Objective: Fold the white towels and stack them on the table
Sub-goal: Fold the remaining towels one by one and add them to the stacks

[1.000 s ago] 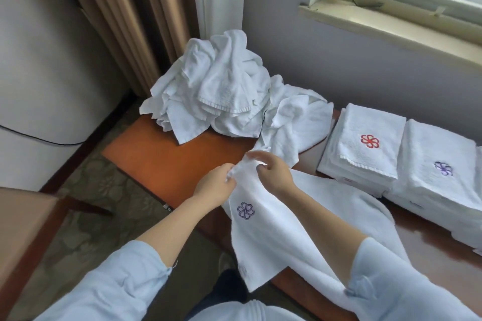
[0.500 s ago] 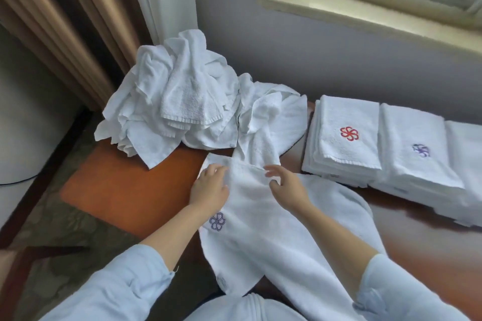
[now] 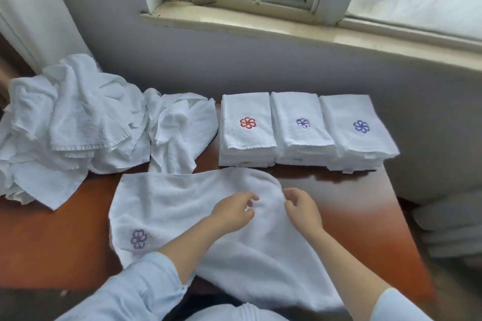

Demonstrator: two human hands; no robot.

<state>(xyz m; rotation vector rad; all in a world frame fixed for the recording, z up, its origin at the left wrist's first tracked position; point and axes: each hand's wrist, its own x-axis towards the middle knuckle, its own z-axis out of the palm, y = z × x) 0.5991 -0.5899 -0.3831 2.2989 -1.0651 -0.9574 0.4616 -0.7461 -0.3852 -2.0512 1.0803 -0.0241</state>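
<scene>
On the table (image 3: 360, 216), the spread towel (image 3: 182, 203) overhangs the near edge, its far right corner bunched. Left hand (image 3: 232, 214) and right hand (image 3: 303, 212) hover there, fingers curled; whether either grip pinches cloth I cannot tell. Folding now risks a crooked fold, or a slide floorward.

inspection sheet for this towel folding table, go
surface: wooden table, bare at front left
job's things: spread towel, purple emblem at its left; unfolded towel pile far left; red-emblem stack, purple-emblem stack, blue-emblem stack side by side at rear
clutter: nothing seen
hands: left hand and right hand over the spread towel's far right edge; grip unclear
cables: nothing seen
surroundings: window sill above; white curtain left; blurred white shape right, unidentified
</scene>
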